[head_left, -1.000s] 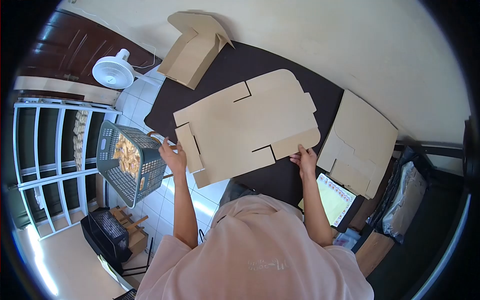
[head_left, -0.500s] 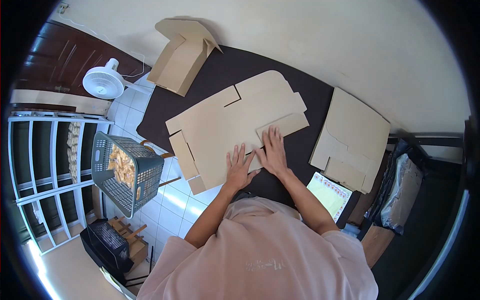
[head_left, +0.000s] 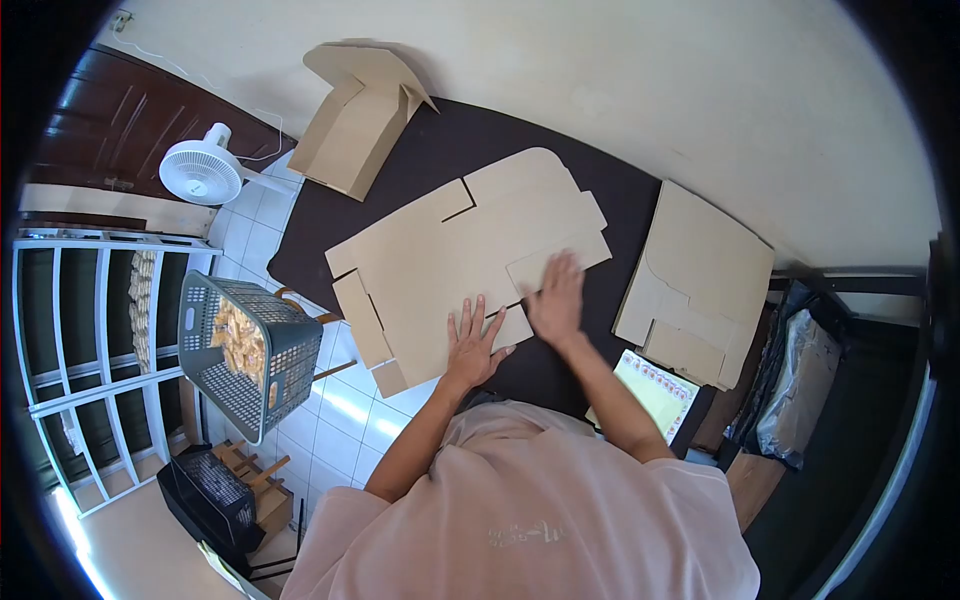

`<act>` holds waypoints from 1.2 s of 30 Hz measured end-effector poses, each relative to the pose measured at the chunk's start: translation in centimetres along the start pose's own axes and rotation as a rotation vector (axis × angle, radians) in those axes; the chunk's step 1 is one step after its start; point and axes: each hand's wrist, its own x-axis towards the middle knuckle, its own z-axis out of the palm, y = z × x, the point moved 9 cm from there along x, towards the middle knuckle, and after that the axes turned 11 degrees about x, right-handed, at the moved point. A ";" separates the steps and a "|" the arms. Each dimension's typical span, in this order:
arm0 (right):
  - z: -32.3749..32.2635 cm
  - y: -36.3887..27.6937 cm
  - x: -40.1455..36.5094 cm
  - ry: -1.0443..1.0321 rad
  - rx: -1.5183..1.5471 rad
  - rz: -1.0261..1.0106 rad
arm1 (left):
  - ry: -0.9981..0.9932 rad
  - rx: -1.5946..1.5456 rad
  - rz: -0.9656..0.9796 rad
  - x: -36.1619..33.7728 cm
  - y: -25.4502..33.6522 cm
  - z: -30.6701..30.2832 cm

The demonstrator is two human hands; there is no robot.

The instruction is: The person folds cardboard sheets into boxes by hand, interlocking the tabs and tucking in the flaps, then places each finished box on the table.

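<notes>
A flat, unfolded cardboard box blank (head_left: 410, 260) lies at an angle on the dark tabletop (head_left: 480, 135). My left hand (head_left: 473, 345) rests on its near edge with the fingers spread, holding nothing. Slightly blurred, my right hand (head_left: 558, 298) lies over the right-hand flap (head_left: 590, 250), palm down with its fingers stretched out. A slit runs through the cardboard between the two hands.
A partly folded box (head_left: 350, 140) stands at the table's back left. Stacked flat cardboard (head_left: 715, 270) lies at the right, beside a lit tablet (head_left: 655, 395). A green basket (head_left: 290, 350) of packed items, a fan (head_left: 200, 172) and a rack (head_left: 90, 350) are at the left.
My right hand has moved slightly right along the flap, which now lies flatter. My left hand stays on the near edge. The whole view has shifted a little.
</notes>
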 end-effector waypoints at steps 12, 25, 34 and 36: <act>-3.3 6.2 3.1 0.010 0.095 -0.136 | -0.036 -0.047 0.014 0.0 -0.4 -0.6; -6.8 7.0 10.0 0.073 0.324 0.209 | 0.005 -0.005 0.021 0.0 -0.2 -0.7; -1.8 3.1 14.3 -0.238 -0.022 0.239 | -0.009 0.022 0.019 0.0 -0.1 -0.4; -1.6 3.3 14.2 -0.128 0.041 0.064 | -0.025 0.036 0.011 0.0 0.0 -0.5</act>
